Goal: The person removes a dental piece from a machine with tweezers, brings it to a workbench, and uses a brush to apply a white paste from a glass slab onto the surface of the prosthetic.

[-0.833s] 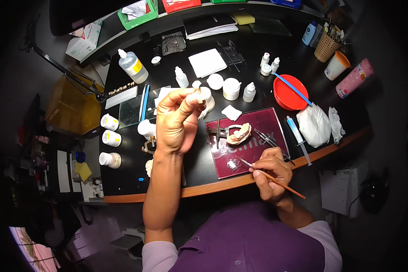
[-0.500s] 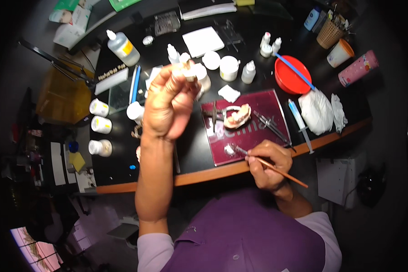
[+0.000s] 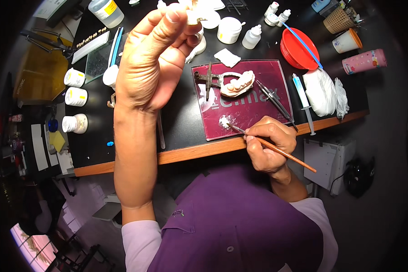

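My left hand (image 3: pixel 145 72) is raised at the upper left, its fingertips pinching a small pale dental piece with a bit of metal (image 3: pixel 194 20); glare washes out its details. My right hand (image 3: pixel 272 143) grips a thin brush (image 3: pixel 290 156) with a reddish-brown handle. The brush's dark tip meets the edge of a dab of white paste (image 3: pixel 224 121) on the maroon slab (image 3: pixel 254 115). Farther back on that slab lies a plaster dental model (image 3: pixel 238 86) attached to a metal articulator frame (image 3: pixel 208 81). Slim dark metal instruments (image 3: pixel 276 102) rest to its right.
A blue syringe (image 3: pixel 302 95), a crumpled white bundle (image 3: pixel 320 93) and a red bowl (image 3: pixel 297 52) stand at the right. White jars (image 3: pixel 75 96) line the left, and a white tub (image 3: pixel 230 31) and dropper bottle (image 3: pixel 252 37) the back. A wooden edge (image 3: pixel 190 155) borders the black table.
The whole view has shifted, so the table sits higher in the picture. My left hand still holds the dental piece up. The brush tip has moved slightly at the white paste.
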Demonstrator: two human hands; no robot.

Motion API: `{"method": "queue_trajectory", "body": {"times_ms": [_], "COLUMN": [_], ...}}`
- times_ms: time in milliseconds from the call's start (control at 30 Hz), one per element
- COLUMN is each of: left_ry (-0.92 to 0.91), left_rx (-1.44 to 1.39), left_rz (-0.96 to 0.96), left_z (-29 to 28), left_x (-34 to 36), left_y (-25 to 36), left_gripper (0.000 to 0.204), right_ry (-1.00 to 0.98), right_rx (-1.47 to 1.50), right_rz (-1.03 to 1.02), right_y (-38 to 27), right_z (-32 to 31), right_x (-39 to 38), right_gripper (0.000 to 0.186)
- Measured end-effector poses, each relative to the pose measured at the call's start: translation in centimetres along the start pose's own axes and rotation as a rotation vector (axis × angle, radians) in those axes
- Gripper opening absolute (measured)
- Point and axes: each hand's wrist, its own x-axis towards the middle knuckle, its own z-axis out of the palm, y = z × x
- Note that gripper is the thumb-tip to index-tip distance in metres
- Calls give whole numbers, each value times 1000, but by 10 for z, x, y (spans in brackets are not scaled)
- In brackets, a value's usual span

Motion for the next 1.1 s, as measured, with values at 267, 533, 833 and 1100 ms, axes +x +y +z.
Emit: {"method": "queue_trajectory", "body": {"times_ms": [267, 533, 833, 1100], "left_ry": [-18, -59, -67, -146], "left_rx": [32, 54, 74, 116], "left_rz": [8, 17, 26, 20], "left_z": [1, 2, 6, 9], "left_x": [0, 3, -1, 0], "left_y": [-2, -2, -5, -10], "left_gripper": [41, 39, 39, 35], "right_ry": [4, 7, 9, -4], "right_rx": [-20, -32, -28, -9], "right_rz": [-3, 3, -14, 18], "right_y": [-2, -2, -3, 2], "right_z": [0, 2, 1, 7], "right_x": [2, 5, 3, 5], "right_gripper": [8, 8, 7, 6]}}
